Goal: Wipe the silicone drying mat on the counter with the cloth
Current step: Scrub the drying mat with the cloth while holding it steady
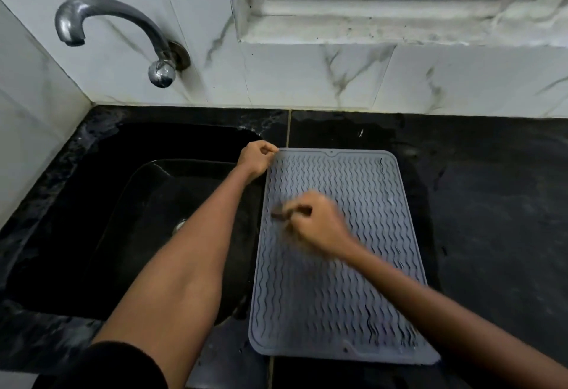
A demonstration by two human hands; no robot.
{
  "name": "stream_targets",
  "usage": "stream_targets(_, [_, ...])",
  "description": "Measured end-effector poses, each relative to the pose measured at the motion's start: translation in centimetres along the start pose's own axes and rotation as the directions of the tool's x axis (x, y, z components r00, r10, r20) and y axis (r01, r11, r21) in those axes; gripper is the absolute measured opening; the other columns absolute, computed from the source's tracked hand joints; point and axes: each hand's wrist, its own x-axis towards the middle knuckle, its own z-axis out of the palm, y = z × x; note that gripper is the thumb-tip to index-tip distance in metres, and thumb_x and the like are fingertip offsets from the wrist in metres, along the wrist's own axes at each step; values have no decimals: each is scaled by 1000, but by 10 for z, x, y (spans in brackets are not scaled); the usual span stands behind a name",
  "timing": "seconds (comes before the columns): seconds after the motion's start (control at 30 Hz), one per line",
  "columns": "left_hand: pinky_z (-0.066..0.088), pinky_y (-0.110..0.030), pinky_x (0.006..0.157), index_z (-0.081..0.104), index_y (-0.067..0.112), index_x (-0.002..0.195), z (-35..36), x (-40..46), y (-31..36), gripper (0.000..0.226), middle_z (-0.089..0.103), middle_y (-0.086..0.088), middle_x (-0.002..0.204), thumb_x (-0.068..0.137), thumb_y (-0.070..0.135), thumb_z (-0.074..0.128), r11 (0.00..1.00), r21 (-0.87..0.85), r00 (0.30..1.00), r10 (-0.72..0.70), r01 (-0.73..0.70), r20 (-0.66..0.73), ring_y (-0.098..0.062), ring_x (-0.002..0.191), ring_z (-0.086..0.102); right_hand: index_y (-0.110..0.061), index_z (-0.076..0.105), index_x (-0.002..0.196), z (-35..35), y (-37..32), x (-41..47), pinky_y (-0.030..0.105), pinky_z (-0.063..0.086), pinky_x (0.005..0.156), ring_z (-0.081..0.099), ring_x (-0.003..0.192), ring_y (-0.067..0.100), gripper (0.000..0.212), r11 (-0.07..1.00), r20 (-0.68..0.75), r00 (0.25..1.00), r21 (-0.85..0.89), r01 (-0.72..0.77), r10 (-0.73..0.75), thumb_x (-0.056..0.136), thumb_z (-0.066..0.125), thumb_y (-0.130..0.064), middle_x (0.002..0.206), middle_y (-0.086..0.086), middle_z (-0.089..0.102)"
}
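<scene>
Bare counter [491, 204] right, sink [92, 204] left

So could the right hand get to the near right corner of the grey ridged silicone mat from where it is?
Probably yes: the right hand is over the grey ridged silicone mat, and nothing lies between it and that corner.

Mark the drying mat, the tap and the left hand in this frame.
drying mat [362, 268]: head view, on its ridged middle.
tap [123, 16]: head view, on the curved spout.
left hand [257, 156]: head view, on its back, at the mat's far left corner.
</scene>
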Motion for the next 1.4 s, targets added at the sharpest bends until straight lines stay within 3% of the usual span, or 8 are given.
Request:
stream_targets(0.1, [49, -32, 89, 69, 7, 105, -2, 17, 3, 17, 70, -14, 110, 89, 7, 62, 997, 80, 999, -17, 20, -45, -28, 105, 64, -33, 63, 88, -9, 0, 80, 20, 45, 69, 55, 88, 9, 14, 988, -186, 979, -148, 51, -79, 86, 59, -19, 98, -6, 54])
stream_targets(0.3, [48, -30, 76, 71, 14, 100, 6, 36, 3, 22, 70, -16, 105, 89, 7, 54, 963, 253, 994, -74, 93, -82, -32, 97, 65, -12, 54, 123, 18, 30, 170, 46, 42, 97, 42, 116, 32, 36, 817, -39, 999, -575, -48, 32, 88, 56, -22, 133, 12, 46])
stream_targets(0.47, [60, -39, 79, 74, 17, 80, -1, 48, 5, 19, 72, -10, 100, 84, 2, 64, 963, 216, 986, -147, 162, -84, -25, 92, 68, -10, 60, 112, 25, 34, 159, 47, 44, 93, 48, 111, 28, 27, 781, -93, 988, -623, 42, -127, 86, 55, -15, 124, 11, 54])
stream_targets(0.77, [60, -35, 80, 77, 10, 81, 3, 49, 10, 18, 74, -9, 94, 88, 1, 63, 968, 181, 980, -155, 175, -121, -20, 89, 69, -9, 67, 101, 29, 18, 65, 42, 52, 83, 59, 98, 23, 19, 813, 252, 957, -522, 258, -143, 89, 55, -17, 109, 7, 62])
stream_targets(0.93, [55, -30, 84, 77, 14, 86, 3, 45, 8, 15, 73, -6, 101, 88, 7, 64, 969, 183, 976, -139, 169, -167, -20, 97, 66, -15, 63, 114, 13, 23, 133, 45, 46, 90, 50, 109, 25, 28, 791, -23, 976, -591, 161, -216, 89, 51, -11, 123, 7, 56])
stream_targets(1.1, [56, -33, 89, 78, 16, 86, 5, 42, 5, 18, 74, -7, 100, 88, 6, 63, 972, 172, 974, -129, 162, -188, -20, 96, 68, -11, 62, 112, 25, 30, 146, 52, 41, 95, 44, 115, 31, 25, 747, -50, 995, -664, 30, -85, 89, 52, -12, 126, 11, 53])
stream_targets(1.27, [55, -29, 86, 78, 15, 85, 7, 42, 5, 16, 75, -7, 100, 86, 4, 66, 969, 185, 970, -124, 164, -209, -21, 98, 68, -11, 65, 104, 44, 30, 60, 43, 42, 89, 51, 106, 25, 19, 772, 49, 974, -603, 204, -220, 88, 56, -17, 117, 7, 58])
stream_targets(1.4, [55, -34, 88, 76, 15, 88, 12, 38, 11, 22, 72, -10, 107, 89, 1, 59, 959, 250, 976, -84, 134, -202, -26, 102, 66, -11, 67, 93, 42, 24, 27, 37, 51, 77, 60, 95, 22, 16, 797, 231, 953, -529, 291, -195, 87, 54, -18, 105, 7, 64])
